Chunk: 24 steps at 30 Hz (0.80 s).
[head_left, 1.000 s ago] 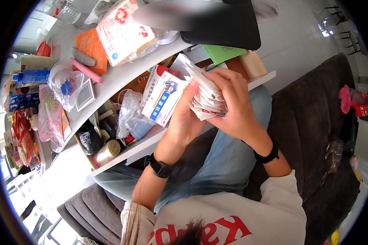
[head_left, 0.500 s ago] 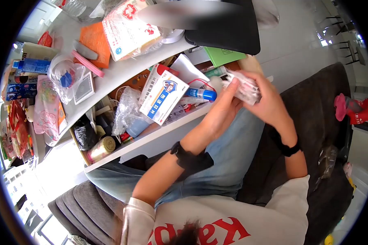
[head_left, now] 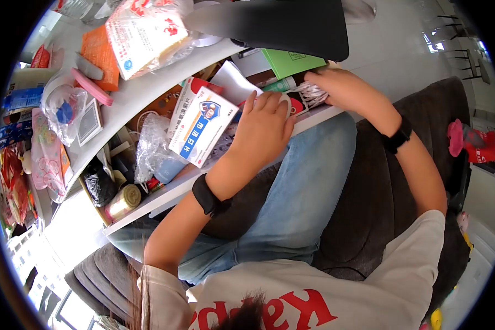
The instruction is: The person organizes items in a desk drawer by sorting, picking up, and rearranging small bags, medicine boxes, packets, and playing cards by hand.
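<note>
sachets (head_left: 315, 94), one bundle, clamped by right fingers (head_left: 314, 77); left fingers (head_left: 265, 100) slightly apart, two boxes (head_left: 202, 127) nearby.

Shows blue band and shield on white box (head_left: 202, 127). Registers orange on packet (head_left: 109, 61), pink on strip (head_left: 92, 87), left of box; green on booklet (head_left: 289, 63), white on bundle (head_left: 314, 94), right of box.

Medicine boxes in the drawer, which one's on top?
The white box with the blue shield emblem and blue band; it partly covers the red-cornered box.
</note>
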Tool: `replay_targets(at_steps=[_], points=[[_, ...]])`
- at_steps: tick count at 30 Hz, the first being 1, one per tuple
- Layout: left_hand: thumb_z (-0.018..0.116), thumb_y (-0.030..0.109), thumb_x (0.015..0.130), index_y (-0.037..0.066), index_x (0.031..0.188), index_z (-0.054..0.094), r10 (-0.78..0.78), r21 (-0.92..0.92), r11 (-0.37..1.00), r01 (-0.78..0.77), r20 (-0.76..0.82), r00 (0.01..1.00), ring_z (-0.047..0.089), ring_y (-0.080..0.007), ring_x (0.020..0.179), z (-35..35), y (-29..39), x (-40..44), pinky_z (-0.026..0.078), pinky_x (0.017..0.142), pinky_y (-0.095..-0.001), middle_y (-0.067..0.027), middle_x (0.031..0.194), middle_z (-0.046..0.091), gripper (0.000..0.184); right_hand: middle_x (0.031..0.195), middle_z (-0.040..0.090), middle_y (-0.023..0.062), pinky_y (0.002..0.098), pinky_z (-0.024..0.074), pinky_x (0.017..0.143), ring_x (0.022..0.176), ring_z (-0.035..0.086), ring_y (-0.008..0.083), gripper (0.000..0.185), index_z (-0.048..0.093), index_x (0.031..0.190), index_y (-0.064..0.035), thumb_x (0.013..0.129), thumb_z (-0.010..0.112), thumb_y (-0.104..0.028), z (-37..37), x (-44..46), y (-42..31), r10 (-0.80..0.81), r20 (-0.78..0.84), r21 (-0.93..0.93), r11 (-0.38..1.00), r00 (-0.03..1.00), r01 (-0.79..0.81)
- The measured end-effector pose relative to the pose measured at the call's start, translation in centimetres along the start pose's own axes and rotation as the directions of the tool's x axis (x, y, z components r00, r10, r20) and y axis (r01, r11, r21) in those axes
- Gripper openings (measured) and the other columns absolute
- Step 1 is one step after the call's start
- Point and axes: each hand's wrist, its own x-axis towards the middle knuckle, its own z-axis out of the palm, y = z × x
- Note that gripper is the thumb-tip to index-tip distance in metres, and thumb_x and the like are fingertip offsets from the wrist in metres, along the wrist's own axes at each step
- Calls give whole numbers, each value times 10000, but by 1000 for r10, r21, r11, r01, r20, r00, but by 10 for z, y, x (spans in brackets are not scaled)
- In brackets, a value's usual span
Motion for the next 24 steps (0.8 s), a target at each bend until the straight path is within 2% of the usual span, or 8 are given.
replay_targets(at_steps=[4, 6, 9, 13, 16, 18, 21, 24], points=[[511, 267, 874, 2, 1093, 555, -23, 88, 996, 19, 40, 999, 490, -322, 1065, -4, 1, -1, 338, 959, -405, -171, 1152, 537, 347, 820, 611, 130, 381, 458, 788, 859, 592, 300, 263, 567, 908, -36, 653, 600, 18, -1, 1, -4, -80, -139, -225, 973, 987, 47], [503, 267, 879, 3, 1107, 549, -39, 74, 997, 34, 68, 997, 491, -323, 1059, -5, -1, -3, 343, 950, -404, -172, 1160, 529, 353, 822, 616, 123, 371, 445, 816, 857, 594, 290, 273, 574, 904, -42, 643, 598, 32, 3, 1, -4, -54, -176, -203, 979, 983, 18], [511, 299, 860, 2, 1014, 588, 1, 110, 994, 7, -67, 998, 505, -300, 997, 6, -4, -7, 357, 916, -413, -153, 1041, 559, 343, 905, 609, 116, 399, 429, 859, 932, 570, 304, 376, 539, 969, -48, 614, 628, 38, 8, 3, -1, -6, -131, -180, 983, 991, -18], [454, 275, 901, -7, 1129, 532, 113, 62, 992, -113, 1, 994, 473, -336, 1086, 11, -10, 1, 349, 955, -412, -179, 1168, 519, 371, 967, 600, 107, 407, 425, 872, 982, 554, 303, 433, 519, 1012, -54, 608, 650, 32, 13, 5, 0, -8, -98, -178, 984, 995, -9], [449, 286, 900, -17, 1070, 557, 171, 27, 985, -171, -6, 985, 486, -345, 1060, 31, -16, 8, 371, 931, -419, -190, 1116, 538, 365, 975, 595, 98, 402, 434, 850, 974, 556, 295, 416, 523, 1001, -61, 617, 669, 7, 12, 4, -4, -83, -168, 58, 994, 982, 93], [465, 314, 888, -30, 961, 607, 204, 75, 977, -201, -33, 978, 523, -349, 995, 34, -14, 16, 410, 878, -422, -203, 1018, 572, 379, 974, 591, 91, 399, 443, 822, 958, 558, 292, 405, 529, 987, -67, 617, 685, -17, 10, 6, -4, -85, -131, -2, 996, 988, 85], [442, 329, 890, -32, 965, 623, 111, 23, 993, -112, 37, 993, 521, -352, 1030, 26, -4, 25, 389, 926, -431, -219, 1010, 578, 411, 955, 593, 94, 398, 453, 788, 938, 563, 287, 376, 534, 954, -59, 616, 695, -31, 6, 6, -6, -75, -112, -87, 994, 991, 66], [399, 340, 901, 5, 1006, 609, 129, 151, 976, -155, 168, 977, 479, -343, 1089, 36, -12, 40, 385, 925, -452, -184, 1147, 528, 409, 901, 604, 106, 399, 459, 765, 897, 576, 297, 347, 541, 917, -48, 607, 696, -36, 13, 7, -8, -37, -133, -174, 985, 990, 13]])
